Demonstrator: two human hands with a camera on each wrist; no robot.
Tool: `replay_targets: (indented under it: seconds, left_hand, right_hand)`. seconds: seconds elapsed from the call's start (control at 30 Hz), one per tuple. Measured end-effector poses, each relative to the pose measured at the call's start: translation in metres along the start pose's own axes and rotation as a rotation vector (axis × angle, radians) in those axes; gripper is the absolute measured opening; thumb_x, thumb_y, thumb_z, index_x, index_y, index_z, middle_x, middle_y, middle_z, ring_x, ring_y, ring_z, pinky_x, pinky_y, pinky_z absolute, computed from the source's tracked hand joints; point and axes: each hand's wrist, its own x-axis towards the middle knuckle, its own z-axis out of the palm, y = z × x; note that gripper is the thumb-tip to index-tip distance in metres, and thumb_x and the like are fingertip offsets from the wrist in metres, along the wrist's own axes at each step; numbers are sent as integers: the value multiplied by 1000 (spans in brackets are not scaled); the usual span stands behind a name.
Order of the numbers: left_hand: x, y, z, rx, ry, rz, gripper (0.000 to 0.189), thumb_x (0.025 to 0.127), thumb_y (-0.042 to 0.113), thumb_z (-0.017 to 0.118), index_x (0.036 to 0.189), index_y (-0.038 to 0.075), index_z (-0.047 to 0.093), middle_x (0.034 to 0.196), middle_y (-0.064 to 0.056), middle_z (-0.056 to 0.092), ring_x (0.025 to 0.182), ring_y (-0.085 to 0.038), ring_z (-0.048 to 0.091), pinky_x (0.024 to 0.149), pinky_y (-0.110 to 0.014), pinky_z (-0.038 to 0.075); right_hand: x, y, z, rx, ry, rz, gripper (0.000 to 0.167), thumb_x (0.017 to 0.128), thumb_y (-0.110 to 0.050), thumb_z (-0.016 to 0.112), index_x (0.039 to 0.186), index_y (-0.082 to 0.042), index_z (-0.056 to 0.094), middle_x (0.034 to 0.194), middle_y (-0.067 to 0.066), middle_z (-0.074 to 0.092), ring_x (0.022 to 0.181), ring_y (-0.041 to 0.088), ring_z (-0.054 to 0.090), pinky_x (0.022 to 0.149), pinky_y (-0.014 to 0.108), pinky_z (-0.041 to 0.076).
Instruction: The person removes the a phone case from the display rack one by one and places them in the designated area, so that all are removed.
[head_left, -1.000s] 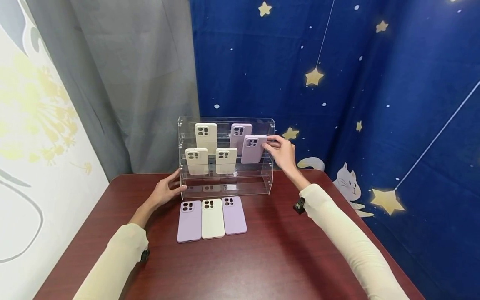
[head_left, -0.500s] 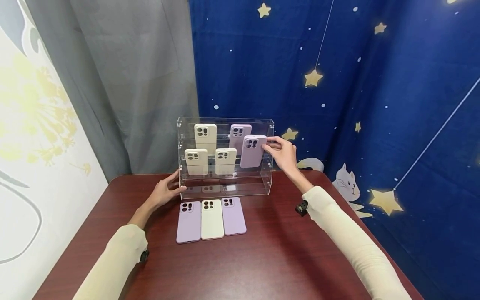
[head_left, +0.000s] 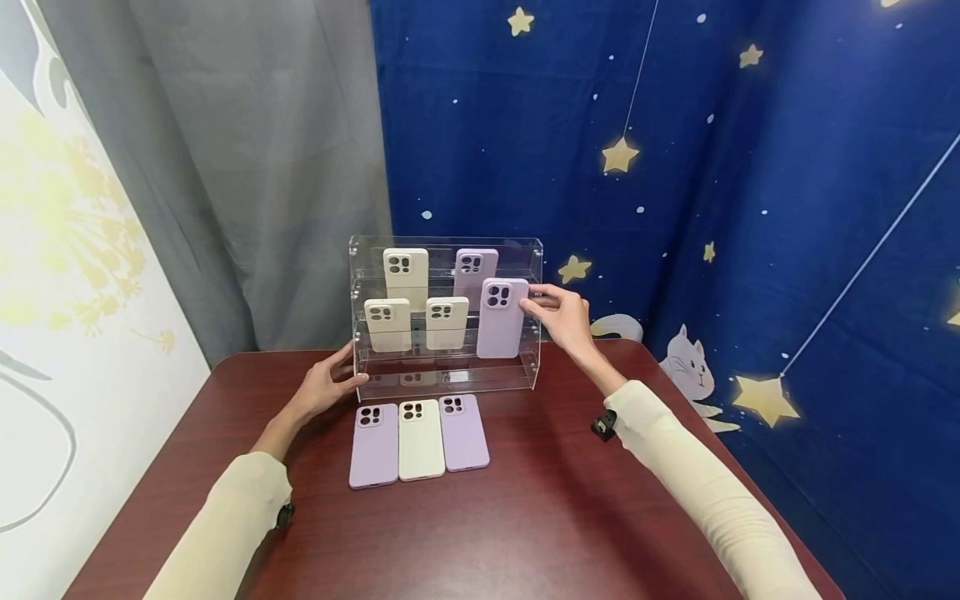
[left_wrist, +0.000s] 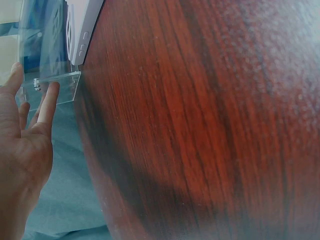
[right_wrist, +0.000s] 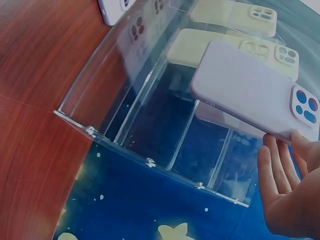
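A lilac phone case [head_left: 501, 321], pinched at its upper right edge by my right hand [head_left: 566, 321], is tilted in front of the right part of a clear acrylic display stand [head_left: 442, 386]. In the right wrist view, the thumb and fingers hold the case [right_wrist: 245, 90] by its camera end. My left hand [head_left: 326, 387] touches the stand's left side with fairly straight fingers. Two cream cases [head_left: 388, 329] stand on the stand's lower tier. Behind them are another cream case [head_left: 407, 275] and a lilac case [head_left: 471, 279], the latter partly hidden.
In front of the stand, a lilac case [head_left: 374, 450], a cream case [head_left: 422, 442] and another lilac case [head_left: 465, 435] lie side by side on the dark red wooden table [head_left: 525, 517]. Behind hang a grey curtain [head_left: 277, 167] and a starry blue curtain [head_left: 525, 150].
My right hand has brought the lilac case lower and nearer, from the stand's middle level to in front of its tiers. The left hand stays at the stand's side.
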Motion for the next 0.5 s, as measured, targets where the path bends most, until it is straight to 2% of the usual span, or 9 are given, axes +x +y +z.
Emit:
replay_targets:
  seconds: [0.23, 0.5]
  left_hand:
    - [0, 0, -1, -19, -8, -20, 91, 95, 22, 80, 166, 12, 24, 165, -20, 35, 136, -44, 54, 99, -44, 54]
    - [0, 2, -1, -21, -7, -16, 91, 95, 21, 79, 166, 11, 23, 163, -22, 37, 135, -45, 54, 100, -48, 53]
  right_hand:
    - [-8, 8, 1, -2, -31, 43, 40, 91, -23, 83, 128, -9, 75, 101, 12, 79, 89, 24, 79, 80, 35, 63]
    - [-18, 19, 3, 8, -73, 74, 41, 92, -26, 83, 129, -10, 75, 102, 14, 79, 84, 26, 79, 75, 37, 64]
